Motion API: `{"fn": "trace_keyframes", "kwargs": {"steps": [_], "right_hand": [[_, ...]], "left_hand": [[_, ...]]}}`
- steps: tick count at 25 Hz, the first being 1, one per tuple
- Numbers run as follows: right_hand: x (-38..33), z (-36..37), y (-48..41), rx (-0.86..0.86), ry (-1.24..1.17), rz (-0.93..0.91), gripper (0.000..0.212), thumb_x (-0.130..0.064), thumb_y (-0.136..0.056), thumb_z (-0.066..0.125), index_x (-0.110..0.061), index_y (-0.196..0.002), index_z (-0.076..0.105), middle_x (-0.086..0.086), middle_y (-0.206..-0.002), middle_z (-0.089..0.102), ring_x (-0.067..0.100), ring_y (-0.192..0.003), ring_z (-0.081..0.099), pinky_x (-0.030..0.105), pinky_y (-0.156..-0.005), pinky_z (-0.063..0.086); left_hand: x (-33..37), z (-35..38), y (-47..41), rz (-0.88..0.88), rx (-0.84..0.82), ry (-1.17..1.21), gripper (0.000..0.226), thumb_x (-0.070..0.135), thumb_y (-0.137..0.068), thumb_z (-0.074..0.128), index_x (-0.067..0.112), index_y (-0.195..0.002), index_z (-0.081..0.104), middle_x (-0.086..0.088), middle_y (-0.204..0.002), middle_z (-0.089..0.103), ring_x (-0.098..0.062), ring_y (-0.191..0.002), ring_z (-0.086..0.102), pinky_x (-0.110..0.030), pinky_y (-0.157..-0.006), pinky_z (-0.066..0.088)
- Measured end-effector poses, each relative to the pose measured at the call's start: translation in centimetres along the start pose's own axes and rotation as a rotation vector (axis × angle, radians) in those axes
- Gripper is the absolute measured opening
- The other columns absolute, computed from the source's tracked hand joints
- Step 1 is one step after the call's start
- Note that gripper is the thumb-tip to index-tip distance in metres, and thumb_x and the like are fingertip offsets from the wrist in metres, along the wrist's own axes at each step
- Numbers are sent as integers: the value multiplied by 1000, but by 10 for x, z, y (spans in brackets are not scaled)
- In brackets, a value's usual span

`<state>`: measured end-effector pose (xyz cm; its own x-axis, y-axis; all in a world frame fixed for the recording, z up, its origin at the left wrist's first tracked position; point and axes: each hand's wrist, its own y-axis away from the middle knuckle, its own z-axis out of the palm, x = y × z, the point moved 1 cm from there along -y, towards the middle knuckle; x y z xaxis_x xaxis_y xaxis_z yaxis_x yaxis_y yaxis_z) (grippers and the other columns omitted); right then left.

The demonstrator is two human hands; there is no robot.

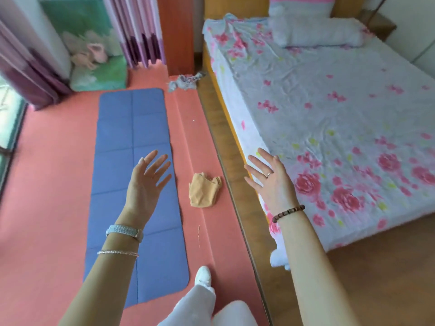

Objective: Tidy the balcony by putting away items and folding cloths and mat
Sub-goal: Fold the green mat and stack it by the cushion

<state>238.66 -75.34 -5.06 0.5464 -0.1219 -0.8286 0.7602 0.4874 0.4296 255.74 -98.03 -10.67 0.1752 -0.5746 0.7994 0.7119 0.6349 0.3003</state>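
At the bottom edge, white-trousered legs (pixel 200 307) are cut off by the frame, one white shoe (pixel 203 275) on the pink floor (pixel 47 208). Beyond them the left hand (pixel 147 182) and right hand (pixel 270 182) hover empty, fingers spread; the left forearm hides part of the blue mat (pixel 131 128), which lies flat and unfolded. Just right of the mat's edge sits a crumpled tan cloth (pixel 204 191) with bare floor around it. Farther off, a grey cloth (pixel 186 81) lies bunched by the bed (pixel 329 102), its shape hard to make out.

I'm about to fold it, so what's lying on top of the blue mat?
Nothing lies on the visible surface of the blue mat. The tan cloth sits beside it on the pink floor, not touching. The left hand and forearm hide a strip of the mat.
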Motion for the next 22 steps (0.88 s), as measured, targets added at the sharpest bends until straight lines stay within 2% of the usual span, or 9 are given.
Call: {"fn": "trace_keyframes", "kwargs": {"steps": [5, 13, 22], "right_hand": [[0, 69, -56, -164, 60, 68, 37, -42, -102, 33, -25, -123, 59, 9, -135, 59, 28, -126, 55, 52, -111, 36], [22, 174, -124, -502, 127, 229, 43, -45, -101, 33, -24, -129, 57, 5, -131, 62, 27, -126, 56, 51, -110, 37], [35, 261, -208, -819, 378, 389, 43, -45, -102, 33, -24, -130, 58, 5, -133, 62, 24, -124, 58, 50, -110, 38]], "left_hand": [[29, -37, -9, 84, 150, 28, 41, 40, -103, 33, 22, -133, 54, -4, -135, 62, -22, -129, 55, -45, -108, 40], [48, -105, 15, 223, 496, 119, 44, 40, -101, 36, 19, -136, 53, -5, -136, 61, -21, -128, 55, -46, -108, 41], [48, -116, 11, 371, 893, 221, 38, 37, -102, 35, 21, -128, 58, -5, -132, 64, -20, -123, 59, -43, -107, 42]]}}
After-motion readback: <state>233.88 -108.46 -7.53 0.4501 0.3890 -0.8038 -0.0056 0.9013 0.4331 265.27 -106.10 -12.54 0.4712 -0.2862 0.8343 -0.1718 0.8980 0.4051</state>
